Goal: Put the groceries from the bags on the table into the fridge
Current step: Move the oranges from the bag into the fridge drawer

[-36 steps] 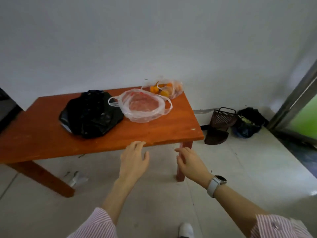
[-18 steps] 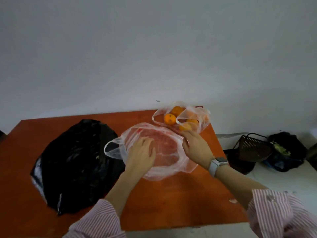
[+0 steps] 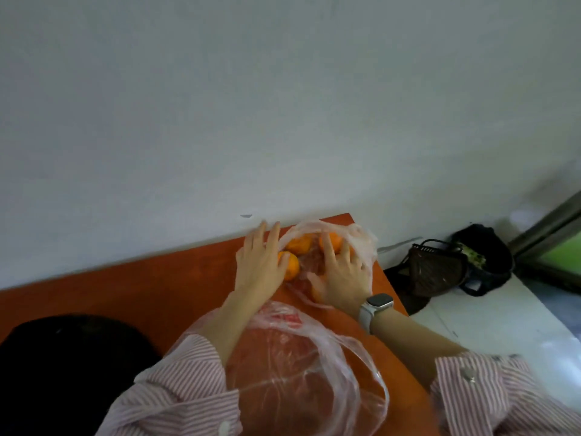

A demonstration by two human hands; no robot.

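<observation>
Orange-brown wood forms the tabletop (image 3: 176, 284), which stands against a pale wall (image 3: 283, 105). At its far right corner lies a clear plastic bag (image 3: 361, 243) holding oranges (image 3: 290, 265) — three are visible. Both hands work at this bag. The left hand (image 3: 261, 262) lies flat at the bag's left side, fingers (image 3: 273, 236) straight and slightly spread, palm against the nearest orange. The right hand (image 3: 341, 272), with a watch (image 3: 375, 305) on its wrist, rests on top of the bag, fingers spread over the plastic and the fruit beneath; whether any finger pinches the film cannot be told. Nearer the camera, between the two striped sleeves (image 3: 176, 394), sits a second clear bag (image 3: 314, 379) containing a reddish mass — touching the left forearm. A black bag (image 3: 72, 366) occupies the tabletop's near left area. On the floor (image 3: 490, 322) to the right, beside the table, stand a dark woven basket (image 3: 437, 269) and another dark bag (image 3: 487, 259), touching each other.
</observation>
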